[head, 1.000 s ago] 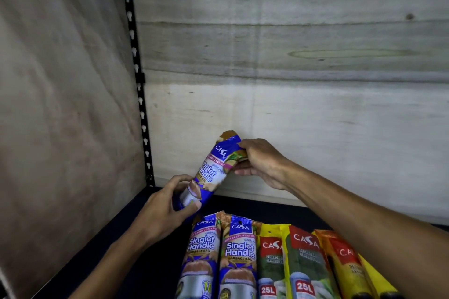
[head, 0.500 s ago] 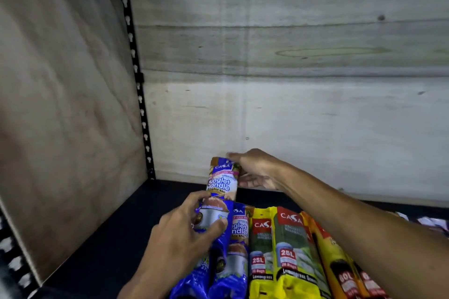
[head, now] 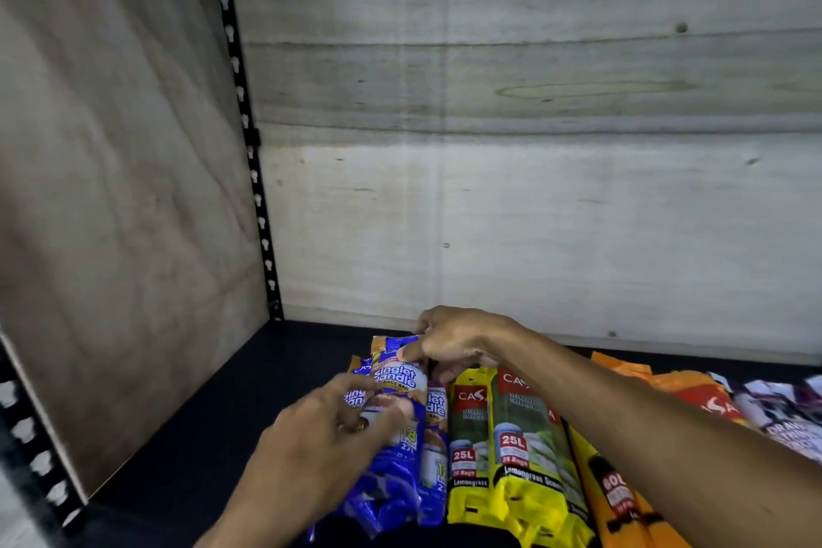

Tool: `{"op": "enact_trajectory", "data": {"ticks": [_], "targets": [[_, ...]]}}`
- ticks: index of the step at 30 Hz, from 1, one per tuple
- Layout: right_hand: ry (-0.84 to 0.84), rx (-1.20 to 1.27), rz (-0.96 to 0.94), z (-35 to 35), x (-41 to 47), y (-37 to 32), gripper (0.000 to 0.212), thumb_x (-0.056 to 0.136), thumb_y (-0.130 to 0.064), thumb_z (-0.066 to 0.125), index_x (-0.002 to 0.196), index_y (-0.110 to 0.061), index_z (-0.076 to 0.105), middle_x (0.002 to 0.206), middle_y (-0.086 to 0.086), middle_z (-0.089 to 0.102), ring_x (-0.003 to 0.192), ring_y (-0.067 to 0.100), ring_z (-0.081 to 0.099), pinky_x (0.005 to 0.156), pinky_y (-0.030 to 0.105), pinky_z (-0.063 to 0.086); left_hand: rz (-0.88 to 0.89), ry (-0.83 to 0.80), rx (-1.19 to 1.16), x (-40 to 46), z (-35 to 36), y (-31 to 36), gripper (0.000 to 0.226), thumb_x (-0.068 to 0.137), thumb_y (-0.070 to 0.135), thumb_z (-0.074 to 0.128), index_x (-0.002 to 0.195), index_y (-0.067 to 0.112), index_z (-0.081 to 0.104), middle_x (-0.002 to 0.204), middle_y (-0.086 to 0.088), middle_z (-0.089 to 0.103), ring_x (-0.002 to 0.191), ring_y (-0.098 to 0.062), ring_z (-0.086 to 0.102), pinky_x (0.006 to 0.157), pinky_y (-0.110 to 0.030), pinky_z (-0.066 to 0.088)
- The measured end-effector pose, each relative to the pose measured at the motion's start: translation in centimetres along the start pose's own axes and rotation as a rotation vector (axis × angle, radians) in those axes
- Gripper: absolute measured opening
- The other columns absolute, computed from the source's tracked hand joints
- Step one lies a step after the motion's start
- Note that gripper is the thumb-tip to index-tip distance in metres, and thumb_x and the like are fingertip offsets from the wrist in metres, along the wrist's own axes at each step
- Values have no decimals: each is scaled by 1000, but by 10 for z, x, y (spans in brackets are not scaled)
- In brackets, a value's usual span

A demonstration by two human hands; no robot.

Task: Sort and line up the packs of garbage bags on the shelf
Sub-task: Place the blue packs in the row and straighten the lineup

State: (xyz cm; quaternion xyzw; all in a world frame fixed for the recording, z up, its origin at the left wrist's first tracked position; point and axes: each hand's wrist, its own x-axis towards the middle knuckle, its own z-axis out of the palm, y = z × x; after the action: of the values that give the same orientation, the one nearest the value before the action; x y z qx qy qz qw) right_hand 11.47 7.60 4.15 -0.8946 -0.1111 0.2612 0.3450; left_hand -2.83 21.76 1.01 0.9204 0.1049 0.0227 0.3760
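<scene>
Lying on top of the other blue packs [head: 433, 449], near the left end of the row on the dark shelf [head: 213, 427]: a blue pack [head: 398, 374] with "Singlet Handle" in white letters. Pinched at its far end by the right hand [head: 449, 343], thumb on the front and fingers curled over the top edge. Touched lower down by the left hand [head: 329, 436], fingers bent over its middle, a bit blurry, so cannot tell if gripping or only resting there. Under it, more blue packs of the same kind, side by side and pointing toward the back wall [head: 533, 214]. Just to the right of the blue ones, touching them: two yellow and green packs [head: 502, 449] with "25L" in red boxes and the word "Lemongrass" near the bottom. Next along, partly hidden under the right arm: an orange and yellow pack [head: 618, 498] with a dark patch. Farther right, near the back: an orange and red pack [head: 694, 392], then a white and purple pack [head: 783, 414] at the edge of the view, too blurry to read. On the left, a plain wood side panel [head: 111, 191], and a black metal post [head: 242, 120] with a row of holes in the corner
</scene>
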Motion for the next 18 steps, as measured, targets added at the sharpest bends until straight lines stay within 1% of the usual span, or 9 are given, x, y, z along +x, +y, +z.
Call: {"op": "enact_trajectory", "data": {"ticks": [2,3,4,6,7,9,11,14,18], "targets": [[-8,-49,17,-1,-4,-2,45,93,-36,64,128,-11,52,124,10,63,109,24,65,91,36,57,-55,70,-107,11,-4,-14,65,67,85,45,120,48,53,101,9,68,95,-4,63,91,-33,50],[-21,-63,29,-1,-7,-3,50,92,-39,64,132,-12,50,130,11,59,110,25,63,90,37,57,-106,66,-166,14,-5,-18,63,70,81,48,124,48,52,106,8,67,96,-7,64,91,-34,50],[-35,-76,40,-1,-10,-4,55,91,-40,64,137,-13,47,135,12,55,112,26,62,89,37,58,-159,28,-251,19,-2,-23,58,74,74,53,126,47,52,106,7,69,93,-9,68,89,-34,52],[-61,-79,62,0,-13,-5,64,90,-40,66,143,-15,40,142,14,49,115,29,60,90,39,58,-248,-103,-429,23,2,-23,45,82,56,62,124,42,54,90,7,76,78,-11,74,75,-32,56],[-71,-67,69,1,-15,-6,66,90,-39,66,145,-15,37,143,15,49,116,31,60,90,40,57,-262,-156,-479,24,5,-23,42,83,50,64,123,41,55,85,6,77,75,-13,75,72,-31,57],[-92,-35,67,3,-18,-7,68,91,-35,67,147,-15,35,144,16,47,118,33,60,91,42,57,-255,-190,-512,28,7,-24,40,84,45,66,123,41,57,85,3,78,76,-16,75,68,-30,57],[-106,-4,61,4,-19,-7,62,93,-31,64,145,-11,38,145,18,46,121,35,57,93,42,56,-242,-204,-507,33,7,-26,42,84,43,67,124,41,57,92,0,77,77,-16,75,66,-29,56],[-96,27,77,7,-18,-6,57,95,-30,62,142,-6,42,144,18,47,127,34,53,92,41,56,-234,-247,-477,39,6,-28,43,82,45,68,124,44,57,102,-3,75,83,-17,75,79,-37,59],[-85,29,93,9,-16,-5,54,94,-31,62,138,-4,47,147,15,44,128,34,51,88,40,58,-201,-265,-428,46,2,-31,40,84,48,65,123,45,57,102,-1,76,87,-17,74,90,-42,57]]}}
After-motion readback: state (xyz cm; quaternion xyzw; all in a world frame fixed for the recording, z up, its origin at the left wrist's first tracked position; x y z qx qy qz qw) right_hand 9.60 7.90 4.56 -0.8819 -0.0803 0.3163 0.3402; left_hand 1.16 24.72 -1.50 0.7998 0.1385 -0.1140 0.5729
